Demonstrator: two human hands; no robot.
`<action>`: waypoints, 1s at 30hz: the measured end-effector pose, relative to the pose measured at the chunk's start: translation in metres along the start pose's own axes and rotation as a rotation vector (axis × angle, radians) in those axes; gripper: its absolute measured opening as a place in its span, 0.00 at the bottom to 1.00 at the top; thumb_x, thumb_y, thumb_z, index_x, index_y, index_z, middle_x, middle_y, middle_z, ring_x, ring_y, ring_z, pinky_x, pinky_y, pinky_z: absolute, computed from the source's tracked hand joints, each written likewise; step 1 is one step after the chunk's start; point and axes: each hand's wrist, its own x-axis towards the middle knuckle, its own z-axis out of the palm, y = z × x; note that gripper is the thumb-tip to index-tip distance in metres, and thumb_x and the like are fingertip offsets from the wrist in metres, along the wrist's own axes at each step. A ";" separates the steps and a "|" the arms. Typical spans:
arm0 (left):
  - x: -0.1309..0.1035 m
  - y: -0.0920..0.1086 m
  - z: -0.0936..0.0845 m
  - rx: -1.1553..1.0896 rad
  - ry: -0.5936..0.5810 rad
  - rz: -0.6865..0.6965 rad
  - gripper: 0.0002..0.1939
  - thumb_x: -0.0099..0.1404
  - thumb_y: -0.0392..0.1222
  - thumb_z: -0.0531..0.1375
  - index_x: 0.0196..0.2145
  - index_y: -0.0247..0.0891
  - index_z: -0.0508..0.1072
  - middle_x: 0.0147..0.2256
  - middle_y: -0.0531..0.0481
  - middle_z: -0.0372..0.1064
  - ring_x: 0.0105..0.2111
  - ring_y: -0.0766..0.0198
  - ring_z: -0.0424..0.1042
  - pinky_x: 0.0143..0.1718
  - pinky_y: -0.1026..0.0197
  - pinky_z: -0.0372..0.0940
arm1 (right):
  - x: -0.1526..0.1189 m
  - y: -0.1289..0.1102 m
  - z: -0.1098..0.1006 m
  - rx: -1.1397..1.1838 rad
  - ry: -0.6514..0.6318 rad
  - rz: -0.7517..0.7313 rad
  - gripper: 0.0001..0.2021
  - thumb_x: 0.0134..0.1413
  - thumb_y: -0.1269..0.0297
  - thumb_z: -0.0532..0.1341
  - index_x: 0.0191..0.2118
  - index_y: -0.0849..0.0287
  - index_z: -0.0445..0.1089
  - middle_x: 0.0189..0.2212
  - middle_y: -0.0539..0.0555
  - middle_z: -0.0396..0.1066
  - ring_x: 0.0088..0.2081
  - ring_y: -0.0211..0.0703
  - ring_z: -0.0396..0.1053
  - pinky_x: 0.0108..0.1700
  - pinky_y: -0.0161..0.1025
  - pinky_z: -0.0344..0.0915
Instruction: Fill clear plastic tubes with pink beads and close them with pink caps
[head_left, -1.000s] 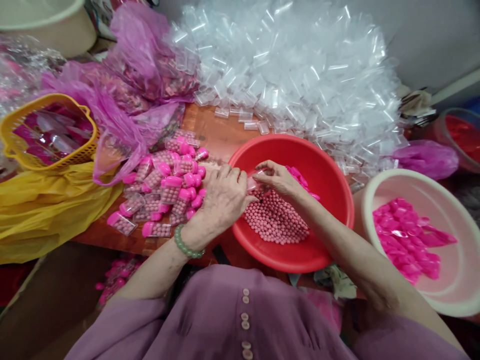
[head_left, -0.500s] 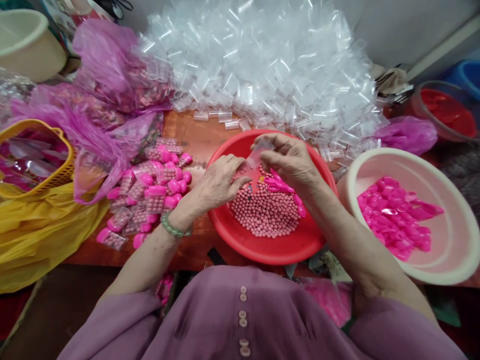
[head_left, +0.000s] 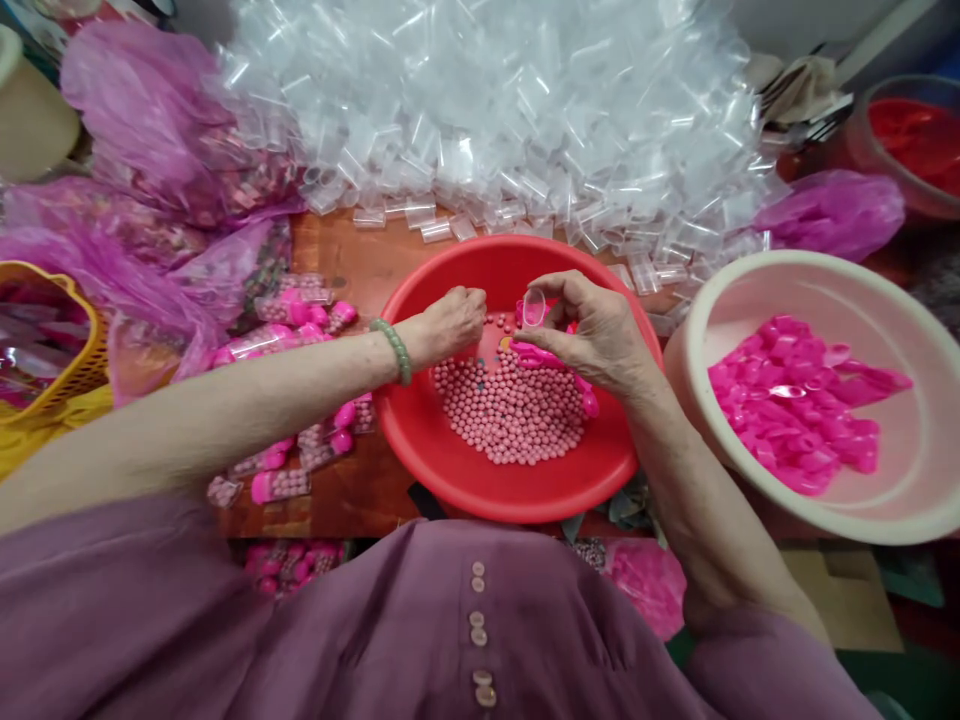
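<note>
My right hand [head_left: 592, 330] grips a small clear plastic bottle [head_left: 534, 308] between thumb and fingers, its round mouth turned toward me. Over the left part of a red basin [head_left: 510, 497] is my left hand [head_left: 455, 325], fingers curled together; whatever they may pinch is hidden. Beneath both hands, pink beads [head_left: 517, 420] spread across the basin's bottom. Bright pink plastic pieces [head_left: 541, 355] lie among the beads, close under my right hand.
Clear bottles [head_left: 480, 120] form a big heap at the back. Filled pink-capped bottles [head_left: 285, 485] lie left of the basin. A white tub [head_left: 930, 440] of pink caps [head_left: 795, 400] stands right. Purple bags [head_left: 150, 110] and a yellow basket [head_left: 86, 365] occupy the left.
My hands have come apart: the left has drawn away from the bottle and its fingers have closed. My right hand keeps the bottle, now with its mouth facing me. The view has shifted slightly.
</note>
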 end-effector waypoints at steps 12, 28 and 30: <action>-0.028 0.022 -0.016 -0.238 -0.354 0.230 0.14 0.67 0.25 0.50 0.36 0.29 0.76 0.36 0.39 0.75 0.34 0.61 0.73 0.35 0.61 0.62 | -0.004 0.006 0.000 0.028 -0.011 0.028 0.18 0.49 0.58 0.70 0.44 0.58 0.69 0.38 0.51 0.74 0.27 0.34 0.64 0.33 0.36 0.64; -0.017 0.076 -0.037 -0.982 -0.333 0.405 0.11 0.60 0.28 0.61 0.41 0.33 0.73 0.42 0.41 0.75 0.40 0.59 0.73 0.41 0.60 0.65 | 0.006 0.015 0.004 -0.121 -0.185 0.064 0.17 0.53 0.61 0.66 0.47 0.61 0.70 0.40 0.54 0.75 0.33 0.41 0.69 0.39 0.40 0.65; -0.022 0.072 -0.037 -1.109 -0.241 0.338 0.10 0.62 0.33 0.61 0.42 0.33 0.73 0.41 0.42 0.75 0.39 0.59 0.73 0.42 0.59 0.66 | 0.011 0.015 0.008 -0.275 -0.383 0.009 0.17 0.53 0.68 0.65 0.49 0.63 0.70 0.42 0.57 0.76 0.40 0.44 0.71 0.43 0.40 0.64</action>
